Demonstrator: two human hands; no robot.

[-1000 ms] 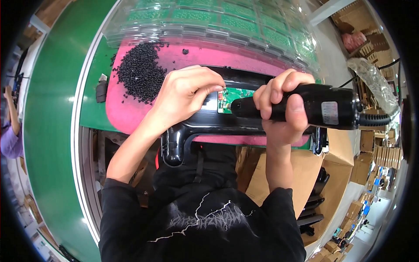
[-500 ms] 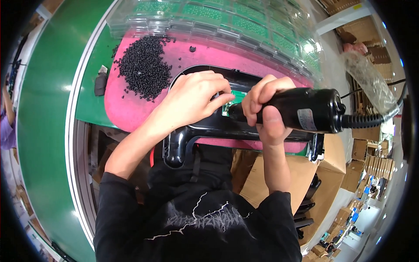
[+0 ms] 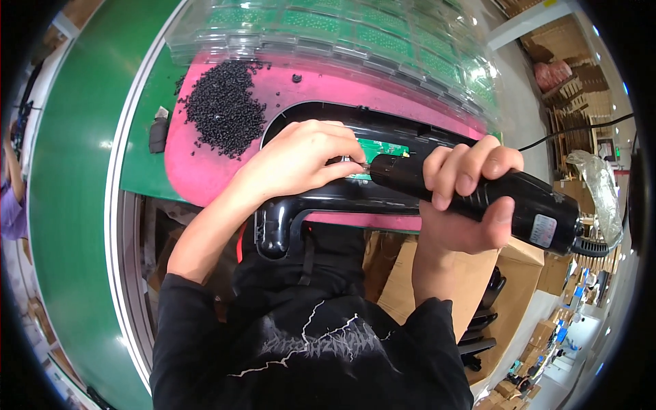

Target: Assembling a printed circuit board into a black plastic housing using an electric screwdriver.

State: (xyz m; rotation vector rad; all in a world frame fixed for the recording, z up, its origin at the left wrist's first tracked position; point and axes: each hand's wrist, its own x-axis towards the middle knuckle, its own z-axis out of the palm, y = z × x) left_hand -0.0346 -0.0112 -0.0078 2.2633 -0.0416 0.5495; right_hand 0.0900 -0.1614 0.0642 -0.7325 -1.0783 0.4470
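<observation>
My right hand (image 3: 468, 171) is wrapped round a black electric screwdriver (image 3: 403, 176), its tip pointing left and its body tilted down to the right. At that tip, the thumb and fingers of my left hand (image 3: 307, 157) are pinched together; whatever small thing they hold is hidden. Both hands are over a black plastic housing (image 3: 348, 199), which lies open side up with a handle-like leg toward me. Inside it sits a green circuit board (image 3: 383, 147), partly covered by my left fingers and the screwdriver.
A pink mat (image 3: 181, 160) under the housing carries a heap of tiny black screw-like pieces (image 3: 222, 109). Clear plastic trays (image 3: 328, 31) stand behind. A small dark wrapped object (image 3: 158, 133) lies left of the mat. Below right is an open cardboard box (image 3: 512, 294) with black parts.
The screwdriver has swung and shifted right, its rear end now lower. My right hand has moved right with it, and more of the board shows. My left hand has barely moved.
</observation>
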